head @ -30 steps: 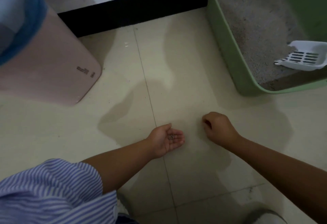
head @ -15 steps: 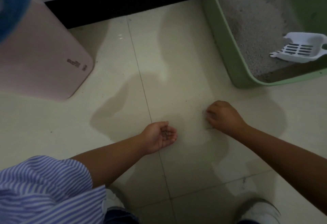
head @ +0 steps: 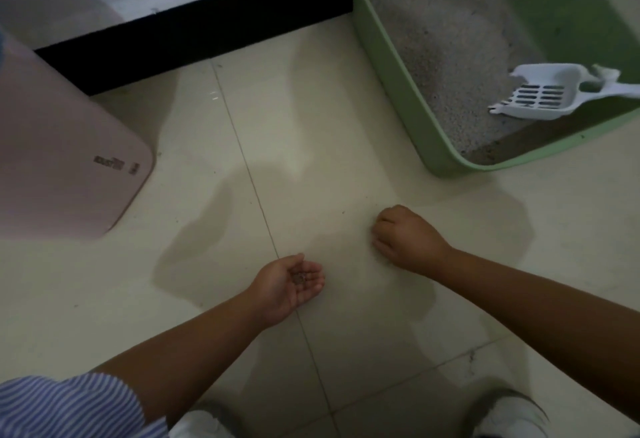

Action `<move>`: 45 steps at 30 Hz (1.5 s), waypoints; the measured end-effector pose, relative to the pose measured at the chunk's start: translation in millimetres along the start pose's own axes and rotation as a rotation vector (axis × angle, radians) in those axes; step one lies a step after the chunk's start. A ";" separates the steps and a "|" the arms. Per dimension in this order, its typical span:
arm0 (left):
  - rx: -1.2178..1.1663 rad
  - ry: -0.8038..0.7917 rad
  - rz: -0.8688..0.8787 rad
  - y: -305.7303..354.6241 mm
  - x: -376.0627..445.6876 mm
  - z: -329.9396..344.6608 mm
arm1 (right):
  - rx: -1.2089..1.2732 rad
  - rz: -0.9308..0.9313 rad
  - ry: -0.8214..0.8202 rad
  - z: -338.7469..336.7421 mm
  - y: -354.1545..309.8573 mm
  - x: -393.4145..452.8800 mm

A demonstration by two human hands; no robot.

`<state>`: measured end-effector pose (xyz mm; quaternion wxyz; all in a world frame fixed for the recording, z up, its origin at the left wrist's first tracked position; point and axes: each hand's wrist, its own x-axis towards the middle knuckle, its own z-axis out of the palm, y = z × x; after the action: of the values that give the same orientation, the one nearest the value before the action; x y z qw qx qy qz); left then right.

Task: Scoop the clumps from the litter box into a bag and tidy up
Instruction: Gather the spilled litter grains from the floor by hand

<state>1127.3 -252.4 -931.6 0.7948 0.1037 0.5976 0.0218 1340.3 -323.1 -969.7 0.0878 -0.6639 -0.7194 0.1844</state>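
Note:
A green litter box [head: 391, 67] stands on the tile floor at the upper right, holding grey litter [head: 446, 43]. A white slotted scoop [head: 540, 95] lies in it, its handle over the right rim. My left hand [head: 291, 285] is cupped palm up just above the floor, with a few dark litter grains [head: 298, 277] in the palm. My right hand [head: 405, 238] is palm down on the floor to its right, fingers curled and pinched against the tile; whether it holds grains is hidden. No bag is clearly in view.
A pink bin [head: 65, 164] with a rounded corner stands at the left. A black skirting board [head: 207, 29] runs along the white wall at the top. My white shoes [head: 509, 417] show at the bottom edge. Small specks dot the floor [head: 343, 211] near my right hand.
The view has shifted slightly. My right hand went from a closed fist to fingertips pressed on the tile. The left hand stays cupped with the grains.

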 end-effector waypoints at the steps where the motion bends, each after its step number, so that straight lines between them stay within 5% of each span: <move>1: -0.002 0.005 0.004 0.6 -0.4 -0.2 | 0.003 -0.021 0.011 1.2 -5.5 9.6; 8: -0.005 0.015 0.007 2.1 -1.3 2.0 | -0.089 -0.122 -0.082 7.8 -31.9 61.3; 18: -0.026 -0.019 0.022 2.3 0.3 5.1 | -0.007 -0.138 -0.143 -9.0 17.3 -14.8; 24: -0.001 -0.019 0.022 1.4 4.0 6.1 | 0.125 0.298 0.039 -19.2 17.5 -27.4; 28: 0.019 -0.021 0.006 -0.4 3.5 10.6 | 0.167 0.460 -0.120 -11.6 6.6 -29.7; 45: 0.034 -0.036 -0.020 -2.7 2.7 13.5 | -0.033 0.230 -0.262 -8.4 -0.8 -22.3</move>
<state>1140.7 -256.5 -931.2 0.8038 0.1116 0.5843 0.0021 1345.0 -343.9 -959.0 -0.0392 -0.7135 -0.6468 0.2665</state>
